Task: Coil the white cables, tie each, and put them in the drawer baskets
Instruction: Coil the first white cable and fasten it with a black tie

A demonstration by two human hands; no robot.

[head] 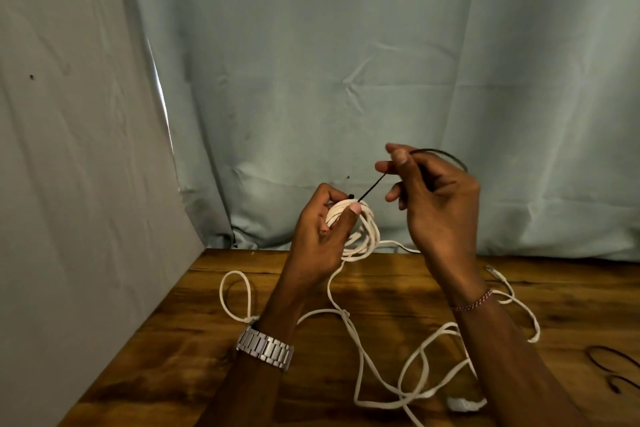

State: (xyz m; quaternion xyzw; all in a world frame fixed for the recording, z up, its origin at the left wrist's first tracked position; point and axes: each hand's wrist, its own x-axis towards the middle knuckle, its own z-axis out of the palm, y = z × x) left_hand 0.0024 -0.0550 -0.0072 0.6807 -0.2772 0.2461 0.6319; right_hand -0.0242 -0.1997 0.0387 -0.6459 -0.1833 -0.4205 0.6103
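My left hand (320,236) grips a small coil of white cable (363,232) held above the wooden table (194,350), thumb pressed on the top of the coil. A thin black tie (372,188) runs from the coil's top up to my right hand (433,198), which pinches it between thumb and fingers; the tie's free end arcs behind that hand. More white cable (377,350) lies loose in loops on the table below, with a white connector (459,404) near the front and a clear plug (493,270) at the right.
Pale blue cloth hangs as a backdrop (346,62) behind the table, and a grey panel (69,184) stands along the left side. Thin black ties (613,367) lie on the table at the far right. No drawer or basket is in view.
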